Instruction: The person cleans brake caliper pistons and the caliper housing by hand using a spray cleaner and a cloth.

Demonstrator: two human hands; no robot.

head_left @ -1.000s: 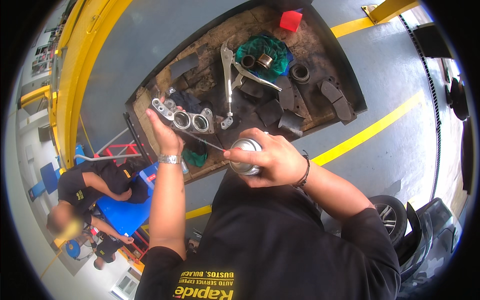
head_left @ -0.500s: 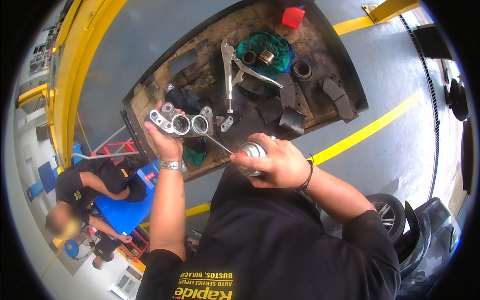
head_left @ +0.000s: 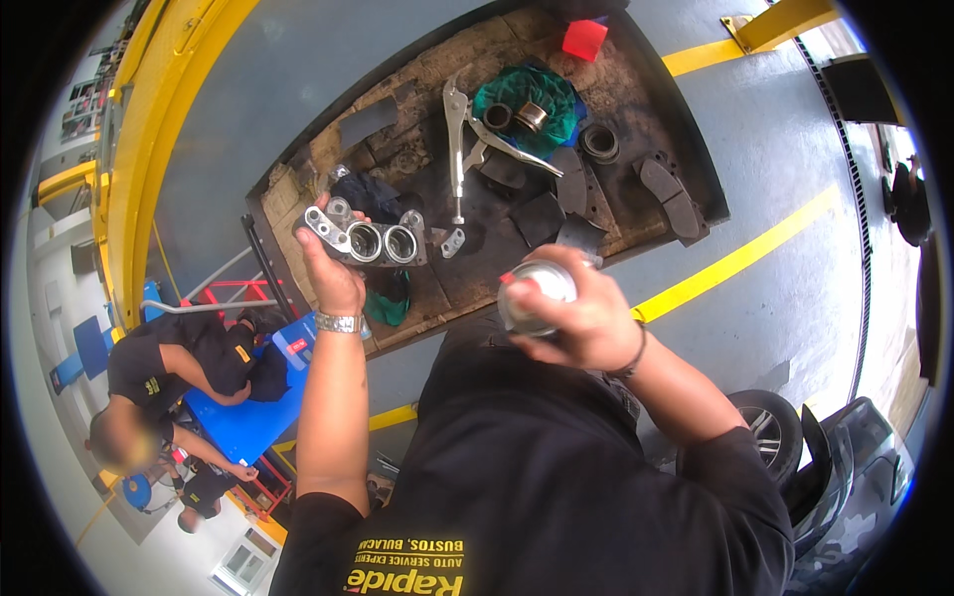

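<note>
My left hand (head_left: 338,281) is closed around a two-bore brake caliper (head_left: 382,244), its round bores facing up toward me. To the right, my right hand (head_left: 600,320) grips a spray can (head_left: 545,282) from the side, the thumb over its red nozzle; hand and can are slightly blurred. The can is apart from the caliper. Beyond them, on the workbench (head_left: 417,316), lie locking pliers (head_left: 456,149) with long jaws. A shiny caliper piston (head_left: 532,117) and a dark ring rest on a green cloth (head_left: 549,87). A small metal piece (head_left: 453,242) sits right of the caliper.
Brake pads (head_left: 670,199) and dark rings (head_left: 599,142) lie on the bench's right side, a red block (head_left: 584,40) at its far edge. Two people (head_left: 179,372) are at the left by a blue surface (head_left: 231,415). A car wheel (head_left: 770,432) stands at the lower right.
My right hand has moved right with the spray can, away from the caliper, and the can has tilted. The thin straw seen at the caliper is no longer visible there. My left hand barely shifted.
</note>
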